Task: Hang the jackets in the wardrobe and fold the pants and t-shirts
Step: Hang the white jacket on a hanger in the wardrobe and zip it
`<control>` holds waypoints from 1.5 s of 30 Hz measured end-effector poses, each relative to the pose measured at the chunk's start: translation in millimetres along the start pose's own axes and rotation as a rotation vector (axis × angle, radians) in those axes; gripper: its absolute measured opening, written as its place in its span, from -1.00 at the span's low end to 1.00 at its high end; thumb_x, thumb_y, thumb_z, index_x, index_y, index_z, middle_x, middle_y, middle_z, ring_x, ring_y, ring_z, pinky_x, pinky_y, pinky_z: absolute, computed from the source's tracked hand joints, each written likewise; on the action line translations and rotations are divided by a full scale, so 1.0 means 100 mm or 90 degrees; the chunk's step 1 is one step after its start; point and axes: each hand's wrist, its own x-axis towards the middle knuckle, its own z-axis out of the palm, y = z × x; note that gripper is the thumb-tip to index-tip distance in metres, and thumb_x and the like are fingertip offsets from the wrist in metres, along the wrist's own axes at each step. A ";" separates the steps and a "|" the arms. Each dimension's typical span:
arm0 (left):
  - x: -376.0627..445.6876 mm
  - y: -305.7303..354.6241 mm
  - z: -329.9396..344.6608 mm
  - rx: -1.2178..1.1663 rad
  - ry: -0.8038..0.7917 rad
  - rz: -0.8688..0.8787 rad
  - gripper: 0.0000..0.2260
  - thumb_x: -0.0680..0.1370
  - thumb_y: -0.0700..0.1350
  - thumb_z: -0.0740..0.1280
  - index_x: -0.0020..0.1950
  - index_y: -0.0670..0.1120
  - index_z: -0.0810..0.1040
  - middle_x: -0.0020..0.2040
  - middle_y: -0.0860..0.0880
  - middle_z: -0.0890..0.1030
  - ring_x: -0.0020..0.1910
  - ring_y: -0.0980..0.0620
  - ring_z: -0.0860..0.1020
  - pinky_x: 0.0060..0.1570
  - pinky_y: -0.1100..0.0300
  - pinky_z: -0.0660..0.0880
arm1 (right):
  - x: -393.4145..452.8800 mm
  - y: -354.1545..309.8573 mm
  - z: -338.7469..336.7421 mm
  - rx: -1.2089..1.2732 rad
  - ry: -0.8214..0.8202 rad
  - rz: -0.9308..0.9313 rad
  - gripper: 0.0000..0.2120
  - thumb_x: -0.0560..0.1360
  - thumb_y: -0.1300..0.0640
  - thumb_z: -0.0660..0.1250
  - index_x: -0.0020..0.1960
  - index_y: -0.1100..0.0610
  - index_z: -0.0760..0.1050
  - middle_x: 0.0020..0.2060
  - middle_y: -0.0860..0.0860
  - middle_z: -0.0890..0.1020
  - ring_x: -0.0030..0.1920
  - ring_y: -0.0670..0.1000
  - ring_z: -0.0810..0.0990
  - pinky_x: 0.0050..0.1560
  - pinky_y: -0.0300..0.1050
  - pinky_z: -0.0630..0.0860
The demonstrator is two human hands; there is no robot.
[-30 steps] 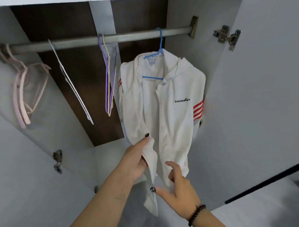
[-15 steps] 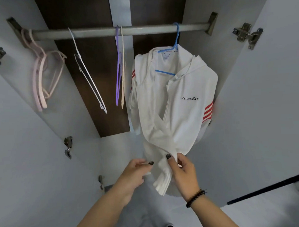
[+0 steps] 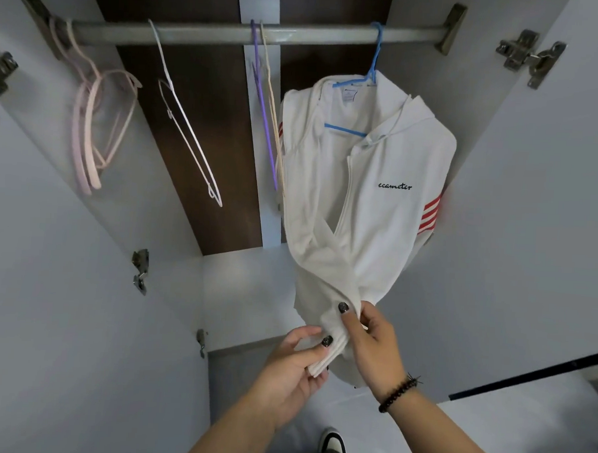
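Observation:
A white hooded jacket (image 3: 377, 209) with red sleeve stripes and black lettering hangs on a blue hanger (image 3: 365, 82) from the wardrobe rail (image 3: 213, 34), at the right end. Its two front panels cross and bunch together at the hem. My left hand (image 3: 295, 363) pinches the left hem edge from below. My right hand (image 3: 368, 335), with a dark bead bracelet on the wrist, grips the bunched hem just above and to the right of it. Both hands touch the fabric close together.
Several bare hangers hang on the rail: pink ones (image 3: 89, 128) at the left, a white one (image 3: 188, 136), a purple and a beige one (image 3: 264, 122) beside the jacket. Open wardrobe doors (image 3: 538, 202) flank both sides. A shoe (image 3: 332, 443) shows on the floor below.
The jacket's open front panels have been drawn together and crossed at the hem. Both hands moved from the separate front edges to meet at the bunched bottom.

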 end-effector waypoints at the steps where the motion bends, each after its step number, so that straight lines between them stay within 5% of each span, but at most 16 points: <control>1: -0.01 0.01 0.02 0.009 0.000 0.027 -0.82 0.52 -0.42 0.29 0.03 -0.19 0.58 -0.16 -0.16 0.64 -0.42 0.08 0.55 -0.42 0.28 0.49 | 0.00 0.00 0.00 0.018 0.001 0.003 -0.55 0.48 -0.08 0.30 -0.15 0.37 0.43 -0.34 0.08 0.47 -0.29 -0.04 0.43 -0.23 -0.18 0.39; 7: 0.01 0.15 0.05 0.153 0.074 0.143 -0.69 0.56 -0.42 0.23 -0.07 -0.10 0.69 -0.18 0.04 0.72 -0.15 0.03 0.62 -0.19 0.29 0.58 | -0.01 -0.03 -0.09 0.162 0.145 0.072 -0.87 0.52 0.16 0.20 -0.03 0.13 0.51 -0.18 0.06 0.56 -0.17 -0.06 0.54 -0.10 -0.20 0.43; 11: 0.05 0.21 0.11 0.229 0.028 0.109 -0.72 0.55 -0.39 0.23 -0.02 -0.14 0.71 -0.01 -0.16 0.70 0.01 -0.13 0.65 -0.02 0.11 0.61 | -0.08 -0.01 -0.14 0.112 0.086 0.038 -0.74 0.50 0.43 0.24 0.04 0.11 0.45 -0.32 0.09 0.52 -0.31 -0.03 0.52 -0.24 -0.23 0.47; 14: 0.10 0.24 0.13 0.203 -0.022 0.082 -0.85 0.55 -0.26 0.33 0.04 -0.23 0.67 0.04 -0.24 0.67 -0.01 -0.14 0.66 -0.01 0.05 0.61 | -0.17 -0.02 -0.17 0.013 0.027 -0.019 -0.76 0.46 0.38 0.36 0.03 0.10 0.48 -0.33 0.04 0.58 -0.30 -0.03 0.55 -0.23 -0.19 0.48; 18: 0.16 0.24 0.18 0.221 -0.091 0.057 -0.69 0.51 -0.10 0.41 0.12 -0.31 0.62 0.07 -0.29 0.65 0.10 -0.19 0.64 0.17 -0.03 0.55 | -0.37 -0.01 -0.22 -0.158 -0.009 -0.108 -0.78 0.47 0.25 0.34 -0.03 -0.07 0.46 -0.21 -0.15 0.60 -0.32 -0.05 0.53 -0.33 -0.19 0.46; 24: 0.27 0.23 0.33 0.276 -0.047 0.055 -0.73 0.41 -0.21 0.51 0.04 -0.33 0.64 -0.15 -0.29 0.66 -0.21 -0.13 0.64 -0.09 0.06 0.61 | -0.54 0.14 -0.30 -0.256 -0.061 -0.111 -0.61 0.39 0.28 0.13 -0.04 -0.22 0.40 0.05 -0.21 0.62 -0.01 -0.08 0.56 -0.09 -0.24 0.49; 27: 0.32 0.25 0.40 0.284 0.021 0.048 -0.82 0.45 -0.26 0.47 0.01 -0.30 0.65 -0.17 -0.26 0.68 -0.22 -0.17 0.65 -0.12 0.03 0.59 | -0.52 0.18 -0.27 -0.136 -0.001 -0.068 -0.57 0.47 0.48 0.17 -0.13 -0.06 0.47 0.04 -0.18 0.66 0.05 -0.11 0.60 -0.01 -0.25 0.49; 31: 0.32 0.29 0.42 0.243 0.045 0.052 -0.87 0.48 -0.27 0.43 0.01 -0.24 0.67 -0.09 -0.22 0.70 -0.11 -0.19 0.67 -0.04 -0.02 0.59 | -0.43 0.18 -0.16 0.034 0.213 0.135 -0.85 0.46 0.36 0.36 -0.23 0.20 0.45 -0.27 0.01 0.60 -0.19 0.06 0.56 -0.17 -0.01 0.53; 34: 0.31 0.35 0.42 0.177 -0.004 0.042 -0.85 0.52 -0.29 0.37 0.07 -0.26 0.65 -0.06 -0.23 0.69 -0.21 -0.10 0.67 -0.21 0.09 0.63 | -0.38 0.14 -0.10 0.141 0.135 0.398 -0.74 0.44 0.05 0.44 -0.23 0.21 0.46 -0.38 0.10 0.50 -0.34 0.06 0.53 -0.34 -0.11 0.42; 37: 0.28 0.41 0.44 0.137 -0.044 0.038 -0.81 0.55 -0.27 0.34 0.13 -0.27 0.63 0.05 -0.25 0.67 -0.15 -0.10 0.67 -0.10 0.08 0.62 | -0.39 0.05 -0.01 0.323 -0.011 0.557 -0.59 0.40 -0.20 0.39 -0.24 0.18 0.46 -0.40 0.04 0.40 -0.42 -0.01 0.35 -0.38 -0.16 0.19; 39: 0.25 0.44 0.46 0.138 -0.080 0.049 -0.82 0.55 -0.27 0.32 0.10 -0.24 0.65 0.05 -0.25 0.67 -0.12 -0.09 0.66 -0.02 0.07 0.60 | -0.39 0.04 0.03 0.449 -0.055 0.535 -0.62 0.37 -0.17 0.39 -0.18 0.16 0.48 -0.40 0.02 0.39 -0.43 -0.04 0.29 -0.37 -0.18 0.18; 42: 0.16 0.47 0.45 0.167 -0.106 0.072 -0.85 0.54 -0.27 0.33 -0.05 -0.18 0.71 -0.06 -0.20 0.70 -0.18 -0.05 0.67 -0.11 0.13 0.61 | -0.37 0.08 0.05 0.571 -0.081 0.438 -0.49 0.13 0.07 0.67 -0.06 0.25 0.54 -0.39 0.08 0.54 -0.48 -0.06 0.43 -0.44 -0.23 0.39; 45: 0.05 0.51 0.41 0.209 -0.130 0.087 -0.84 0.55 -0.25 0.32 0.04 -0.17 0.69 0.03 -0.20 0.69 -0.08 -0.07 0.66 -0.03 0.10 0.57 | -0.35 0.08 0.02 0.516 -0.119 0.381 -0.31 -0.14 0.20 0.73 -0.08 0.36 0.58 -0.33 0.20 0.60 -0.48 -0.02 0.54 -0.48 -0.24 0.48</control>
